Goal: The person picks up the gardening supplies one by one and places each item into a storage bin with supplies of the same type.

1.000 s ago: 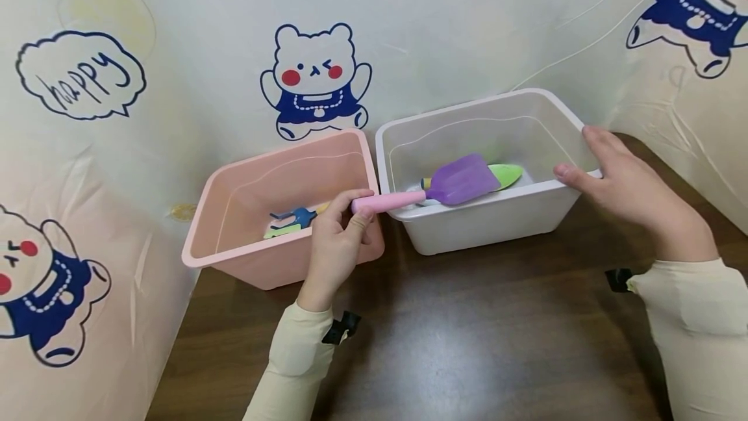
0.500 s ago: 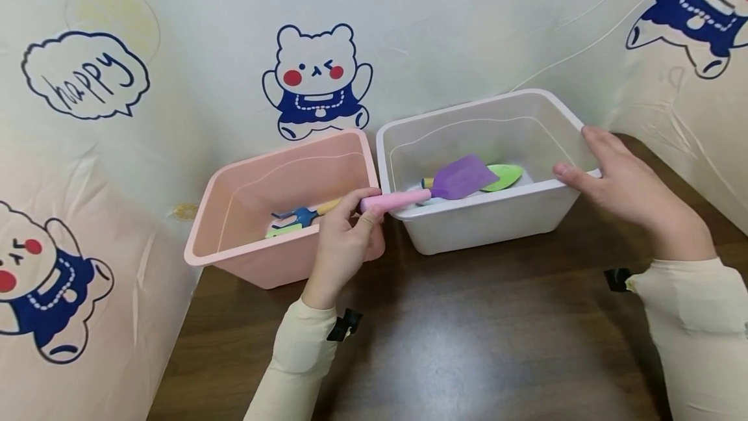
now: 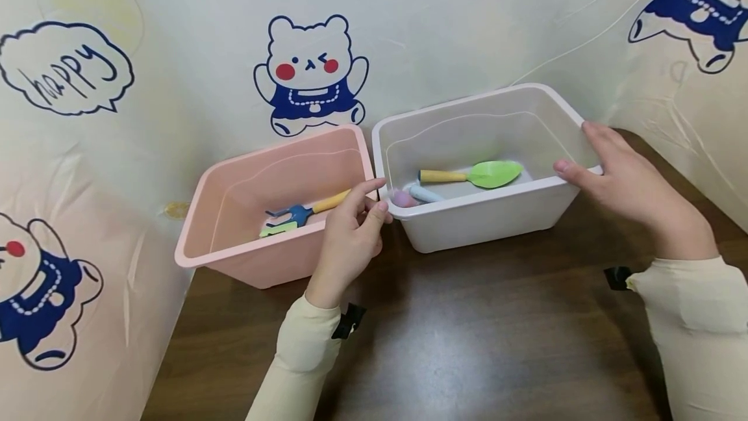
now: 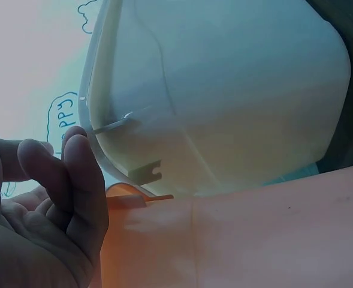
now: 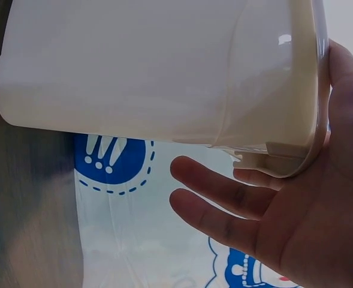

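Note:
My left hand (image 3: 350, 232) is beside the left front corner of the white bin (image 3: 485, 213), index finger pointing out and the others loosely curled, holding nothing. Inside that bin, a pink handle end (image 3: 403, 199) of the shovel shows; the near wall hides its purple blade. Close by lies a light blue handle (image 3: 426, 195). Further in rests a trowel (image 3: 493, 175) with a green blade and yellow handle. My right hand (image 3: 637, 187) holds the bin's right front corner, thumb over the front rim; in the right wrist view two fingers extend straight below the rim.
A pink bin (image 3: 257, 265) stands to the left, next to the white one. In it lie a blue hand fork (image 3: 297, 214) with a yellow handle and a light green piece (image 3: 278, 229). Both stand on a dark wooden table (image 3: 456, 343) before a printed cloth (image 3: 193, 31).
The left hand has let go of the pink-handled purple shovel, which has dropped into the white bin. The right hand stays at its corner.

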Motion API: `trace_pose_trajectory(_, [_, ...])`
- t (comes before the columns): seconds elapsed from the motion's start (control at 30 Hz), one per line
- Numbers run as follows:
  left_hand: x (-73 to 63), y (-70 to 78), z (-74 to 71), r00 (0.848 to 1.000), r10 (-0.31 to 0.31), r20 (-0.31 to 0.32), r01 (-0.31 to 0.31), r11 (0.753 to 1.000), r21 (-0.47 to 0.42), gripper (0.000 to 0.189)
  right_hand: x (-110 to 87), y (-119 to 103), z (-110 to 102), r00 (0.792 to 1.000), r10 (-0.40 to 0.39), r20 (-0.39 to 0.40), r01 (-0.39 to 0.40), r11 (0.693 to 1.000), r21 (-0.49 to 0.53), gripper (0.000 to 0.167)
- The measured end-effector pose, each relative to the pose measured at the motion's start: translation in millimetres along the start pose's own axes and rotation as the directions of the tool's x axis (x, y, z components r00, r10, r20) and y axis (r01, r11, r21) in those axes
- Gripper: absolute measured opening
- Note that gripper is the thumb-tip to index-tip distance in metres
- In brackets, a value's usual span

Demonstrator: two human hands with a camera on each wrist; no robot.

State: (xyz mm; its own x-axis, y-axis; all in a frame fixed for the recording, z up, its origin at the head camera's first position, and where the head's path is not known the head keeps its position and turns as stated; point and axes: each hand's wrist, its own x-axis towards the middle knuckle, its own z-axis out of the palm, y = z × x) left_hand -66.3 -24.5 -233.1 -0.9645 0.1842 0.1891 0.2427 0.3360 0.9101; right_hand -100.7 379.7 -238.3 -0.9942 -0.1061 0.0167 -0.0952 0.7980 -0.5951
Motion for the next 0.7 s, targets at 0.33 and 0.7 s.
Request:
trace_pose_trajectory(0.33, [-3.6, -7.8, 0.2, 0.999, 0.039, -0.015, -0.038, 0.998, 0.059, 0.032, -1.8, -1.5, -0.9, 1.0, 0.015, 0.004, -0.015, 1.0, -0.005, 0.089])
trace_pose_trajectory(0.7, [-7.2, -16.3, 3.0, 0.992, 0.123, -0.005, -0.121, 0.985, 0.122, 0.029, -0.9, -2.9, 0.2, 1.0, 0.004, -0.002, -0.004, 1.0, -0.003, 0.089])
